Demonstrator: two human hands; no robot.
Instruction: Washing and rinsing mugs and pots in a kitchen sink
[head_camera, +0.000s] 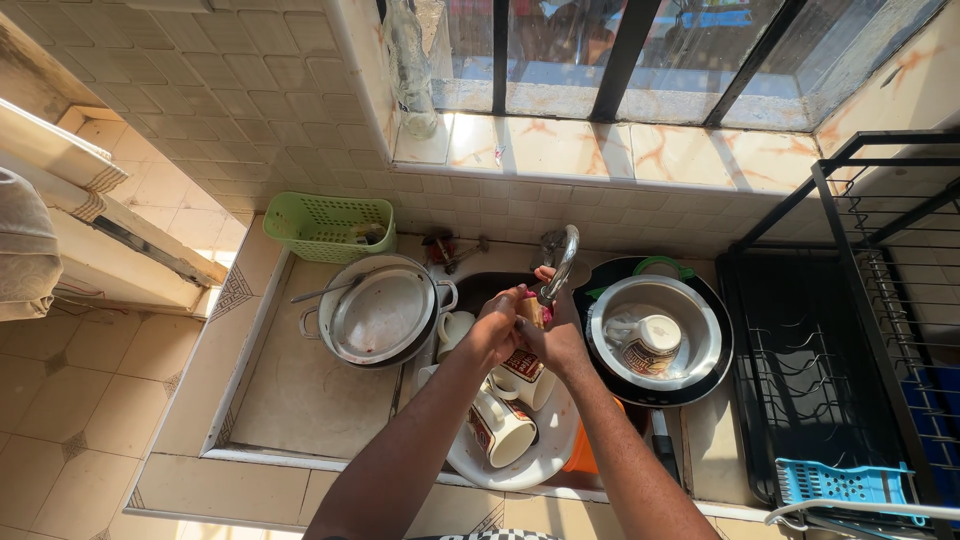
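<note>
Below the fingers lie two mugs (505, 420) in a white basin (545, 462). Both hands, left (493, 330) and right (556, 338), clasp a small item (531, 309) under the tap (560, 262); likely wet, slippery, best gripped around its body. Beyond, a pot (380, 312).

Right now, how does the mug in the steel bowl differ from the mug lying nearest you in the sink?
The bowl mug sits alone in the steel bowl, on the right. The sink mug lies tipped on a white plate, beside another mug, below the hands. Both are cream with brown print and a handle.
</note>
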